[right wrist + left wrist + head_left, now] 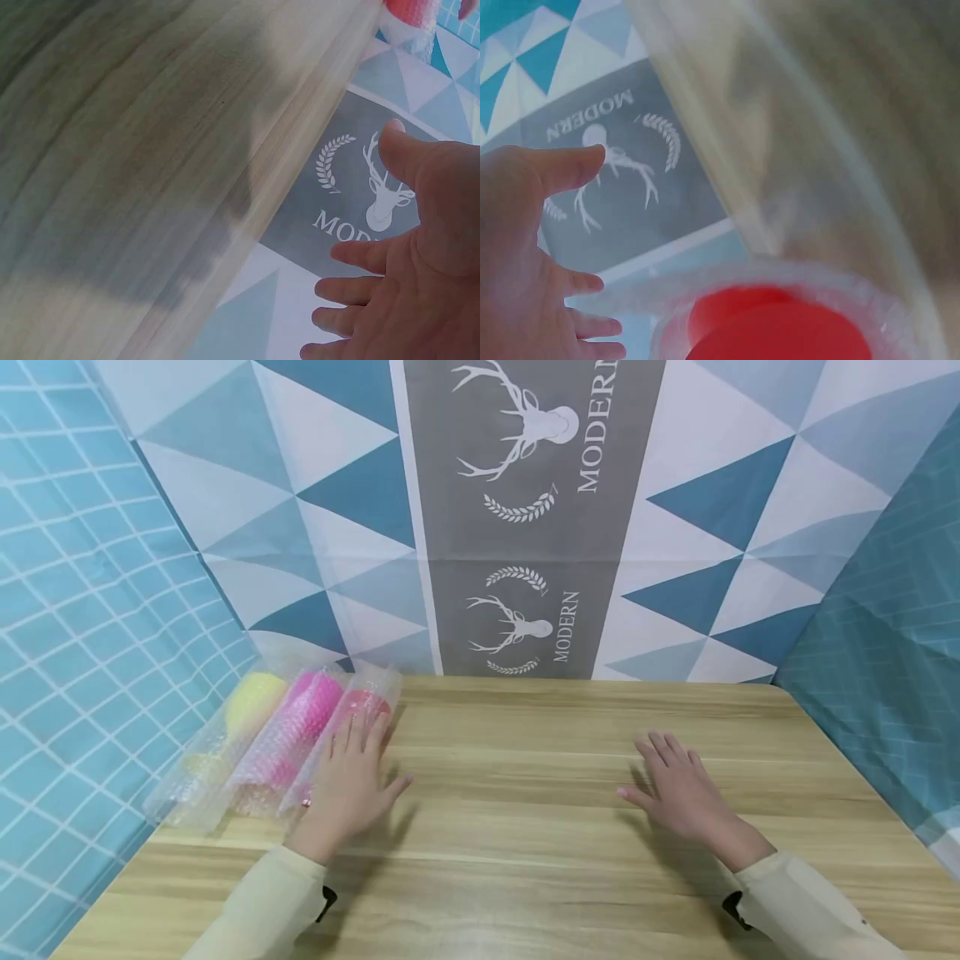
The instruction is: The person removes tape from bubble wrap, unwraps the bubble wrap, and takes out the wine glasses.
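My left hand (351, 781), fingers spread and straight, is over the near side of a bubble-wrapped red item (369, 702) at the table's left. In the left wrist view the red item (780, 334) shows rounded red surfaces inside clear wrap, and the hand holds nothing. Beside it lie a bubble-wrapped pink item (296, 727) and a bubble-wrapped yellow item (255, 700); the wrapping blurs their kind. My right hand (681, 792) hovers above the table's right half, fingers extended, with nothing in it. Whether the left hand touches the wrap cannot be told.
The wood-grain table (510, 827) spans the front. A cloth with triangles and grey deer panels (525, 527) hangs behind it. Blue tiled-pattern cloth (82, 610) borders the left, and a teal cloth (892, 635) the right.
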Demonstrator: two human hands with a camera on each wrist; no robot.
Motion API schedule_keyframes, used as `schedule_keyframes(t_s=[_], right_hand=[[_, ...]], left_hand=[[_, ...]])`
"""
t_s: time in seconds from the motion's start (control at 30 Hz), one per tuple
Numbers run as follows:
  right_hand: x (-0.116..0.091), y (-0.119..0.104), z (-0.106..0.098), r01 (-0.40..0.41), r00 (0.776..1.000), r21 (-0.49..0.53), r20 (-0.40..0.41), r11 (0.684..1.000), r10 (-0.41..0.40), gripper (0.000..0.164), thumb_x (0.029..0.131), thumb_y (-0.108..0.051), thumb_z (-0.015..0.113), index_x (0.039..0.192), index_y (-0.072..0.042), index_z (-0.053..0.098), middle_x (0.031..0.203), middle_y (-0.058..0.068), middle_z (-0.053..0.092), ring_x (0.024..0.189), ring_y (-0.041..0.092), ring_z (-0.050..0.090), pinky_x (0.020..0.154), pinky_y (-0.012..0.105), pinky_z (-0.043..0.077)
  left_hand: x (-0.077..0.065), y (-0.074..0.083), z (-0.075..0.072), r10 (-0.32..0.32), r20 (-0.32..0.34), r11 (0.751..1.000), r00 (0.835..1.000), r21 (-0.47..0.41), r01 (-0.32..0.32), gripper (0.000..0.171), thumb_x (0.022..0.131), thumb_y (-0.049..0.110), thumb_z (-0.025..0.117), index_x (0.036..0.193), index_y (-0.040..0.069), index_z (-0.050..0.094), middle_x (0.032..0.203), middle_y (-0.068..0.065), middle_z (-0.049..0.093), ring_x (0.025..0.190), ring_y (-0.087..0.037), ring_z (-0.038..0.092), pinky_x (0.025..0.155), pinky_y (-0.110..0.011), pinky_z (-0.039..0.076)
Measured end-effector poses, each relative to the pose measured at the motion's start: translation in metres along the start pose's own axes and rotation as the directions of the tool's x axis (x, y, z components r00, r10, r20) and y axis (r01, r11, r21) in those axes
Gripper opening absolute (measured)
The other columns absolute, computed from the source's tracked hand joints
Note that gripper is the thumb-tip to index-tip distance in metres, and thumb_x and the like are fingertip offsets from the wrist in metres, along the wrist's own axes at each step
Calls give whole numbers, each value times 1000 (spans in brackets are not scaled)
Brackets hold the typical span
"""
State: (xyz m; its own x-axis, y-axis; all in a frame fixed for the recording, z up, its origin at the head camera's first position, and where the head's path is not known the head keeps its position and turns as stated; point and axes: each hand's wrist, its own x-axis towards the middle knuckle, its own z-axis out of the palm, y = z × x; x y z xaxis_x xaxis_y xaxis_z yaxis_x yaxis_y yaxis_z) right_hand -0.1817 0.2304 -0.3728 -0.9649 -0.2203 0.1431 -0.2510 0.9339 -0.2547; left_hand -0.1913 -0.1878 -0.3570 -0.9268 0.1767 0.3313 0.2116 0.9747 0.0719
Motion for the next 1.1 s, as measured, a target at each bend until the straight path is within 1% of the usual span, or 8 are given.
schedule_keyframes(t_s=[0.23, 0.43, 0.57, 0.63, 0.73, 0.83, 0.97, 1.1], right_hand=[[-2, 0, -1, -1, 1000, -7, 7, 1000, 2, 76, 89, -43, 64, 141, 6, 38, 151, 32, 30, 139, 52, 25, 111, 71, 19], [-6, -2, 1, 11, 1000, -8, 8, 1000, -11, 76, 87, -42, 66, 140, 5, 40, 147, 33, 35, 137, 52, 29, 111, 69, 20], [-8, -3, 2, 23, 1000, -17, 1, 1000, -23, 75, 86, -42, 67, 139, 4, 42, 146, 32, 38, 136, 52, 32, 111, 69, 23], [-9, -4, 2, 30, 1000, -20, -2, 999, -30, 74, 87, -42, 67, 139, 4, 42, 145, 32, 39, 136, 51, 33, 110, 69, 24], [-9, -4, 3, 39, 999, -11, -6, 999, -39, 74, 87, -41, 67, 140, 4, 42, 145, 32, 39, 135, 51, 34, 110, 68, 27], [-8, -3, 4, 50, 999, 0, -14, 999, -50, 73, 87, -40, 67, 140, 4, 42, 144, 31, 41, 132, 51, 38, 107, 66, 33], [-8, -2, 5, 55, 998, 5, -24, 999, -54, 71, 87, -40, 67, 139, 3, 44, 141, 31, 44, 128, 50, 44, 103, 64, 40], [-8, -2, 5, 48, 999, 9, -20, 999, -48, 69, 87, -40, 68, 137, 2, 47, 139, 30, 47, 126, 49, 46, 101, 62, 42]], left_hand=[[3, -16, -16, -53, 10, 998, 999, -17, 53, 89, 84, 48, 65, 146, -5, 28, 151, -34, 27, 138, -52, 26, 113, -66, 25], [2, -30, -16, -110, 10, 993, 994, -39, 111, 89, 85, 43, 65, 148, -2, 21, 148, -36, 29, 135, -54, 28, 110, -68, 25], [1, -37, -16, -154, 46, 986, 987, -64, 156, 83, 89, 39, 61, 148, -4, 21, 146, -38, 29, 133, -55, 28, 108, -70, 25], [1, -40, -16, -177, 62, 981, 982, -66, 181, 77, 92, 36, 57, 146, -6, 23, 144, -39, 32, 131, -56, 31, 108, -69, 27], [0, -45, -17, -200, 78, 977, 977, -60, 204, 68, 94, 31, 53, 141, -11, 29, 134, -39, 42, 123, -57, 40, 104, -68, 33], [0, -50, -17, -213, 91, 974, 973, -55, 218, 63, 94, 29, 53, 136, -14, 32, 124, -39, 49, 112, -57, 49, 95, -66, 42], [0, -54, -16, -242, 158, 963, 957, -84, 257, 70, 94, 31, 54, 139, -16, 27, 126, -44, 46, 111, -59, 49, 91, -65, 45], [1, -57, -18, -276, 243, 941, 930, -127, 313, 77, 96, 37, 51, 142, -18, 21, 133, -46, 38, 119, -61, 42, 96, -67, 42]])
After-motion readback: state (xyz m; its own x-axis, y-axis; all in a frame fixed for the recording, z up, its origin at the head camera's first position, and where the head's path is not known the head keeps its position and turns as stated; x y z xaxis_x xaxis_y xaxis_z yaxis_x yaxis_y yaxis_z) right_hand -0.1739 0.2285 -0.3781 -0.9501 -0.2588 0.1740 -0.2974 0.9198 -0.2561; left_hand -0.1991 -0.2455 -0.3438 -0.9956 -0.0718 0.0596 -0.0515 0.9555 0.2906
